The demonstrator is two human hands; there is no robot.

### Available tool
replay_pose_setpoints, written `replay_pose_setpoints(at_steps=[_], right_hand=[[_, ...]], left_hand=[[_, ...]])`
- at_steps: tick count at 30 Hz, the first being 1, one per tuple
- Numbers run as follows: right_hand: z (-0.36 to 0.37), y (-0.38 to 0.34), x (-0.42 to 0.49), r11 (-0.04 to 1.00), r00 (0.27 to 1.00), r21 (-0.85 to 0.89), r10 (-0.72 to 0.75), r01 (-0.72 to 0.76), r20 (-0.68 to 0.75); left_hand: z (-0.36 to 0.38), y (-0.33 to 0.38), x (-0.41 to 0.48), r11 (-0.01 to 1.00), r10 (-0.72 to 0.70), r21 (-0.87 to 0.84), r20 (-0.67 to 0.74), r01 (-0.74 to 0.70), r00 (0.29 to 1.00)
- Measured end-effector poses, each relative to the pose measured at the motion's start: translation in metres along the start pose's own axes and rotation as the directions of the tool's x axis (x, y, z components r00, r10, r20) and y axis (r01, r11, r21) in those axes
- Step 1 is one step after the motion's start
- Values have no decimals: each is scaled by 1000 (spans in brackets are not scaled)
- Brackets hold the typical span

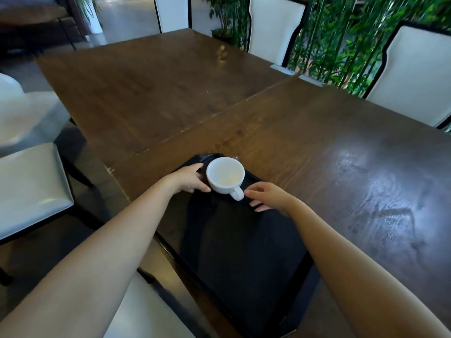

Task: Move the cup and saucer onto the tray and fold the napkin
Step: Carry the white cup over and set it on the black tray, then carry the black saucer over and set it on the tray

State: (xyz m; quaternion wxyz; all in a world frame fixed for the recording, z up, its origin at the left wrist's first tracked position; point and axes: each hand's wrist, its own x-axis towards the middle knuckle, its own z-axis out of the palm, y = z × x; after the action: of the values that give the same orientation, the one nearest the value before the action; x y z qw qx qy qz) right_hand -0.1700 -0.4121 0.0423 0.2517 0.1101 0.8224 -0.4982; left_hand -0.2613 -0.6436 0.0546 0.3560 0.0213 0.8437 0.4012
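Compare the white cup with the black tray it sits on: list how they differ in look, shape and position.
The cup is white and round with a handle turned toward the person; the tray is black, flat and angular. The cup stands upright at the tray's far end and covers little of it; the tray runs from there back to the table's near edge. The left hand touches the cup's side, while the right hand rests on the tray beside the handle. Both have smooth surfaces.

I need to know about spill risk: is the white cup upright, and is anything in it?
Upright: the cup shows its open mouth facing up, handle toward the person. It looks nearly empty, with only a pale trace at the bottom.
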Motion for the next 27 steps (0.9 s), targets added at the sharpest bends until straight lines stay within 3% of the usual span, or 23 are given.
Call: replay_pose_setpoints(at_steps=[6,11,18,27], right_hand=[[-35,-18,-34,977,997,-203,73,-71,0],[-74,-44,-70,939,996,-337,82,-67,32],[-119,-72,-130,898,992,-426,76,-110,-97],[-154,-37,-217,881,944,-400,135,-253,-300]], left_hand=[[-20,49,-42,930,-93,358,14,82,996],[-29,104,-78,858,0,513,3,-2,1000],[-17,179,-113,766,162,625,44,-154,986],[70,252,-120,625,261,664,317,-410,912]])
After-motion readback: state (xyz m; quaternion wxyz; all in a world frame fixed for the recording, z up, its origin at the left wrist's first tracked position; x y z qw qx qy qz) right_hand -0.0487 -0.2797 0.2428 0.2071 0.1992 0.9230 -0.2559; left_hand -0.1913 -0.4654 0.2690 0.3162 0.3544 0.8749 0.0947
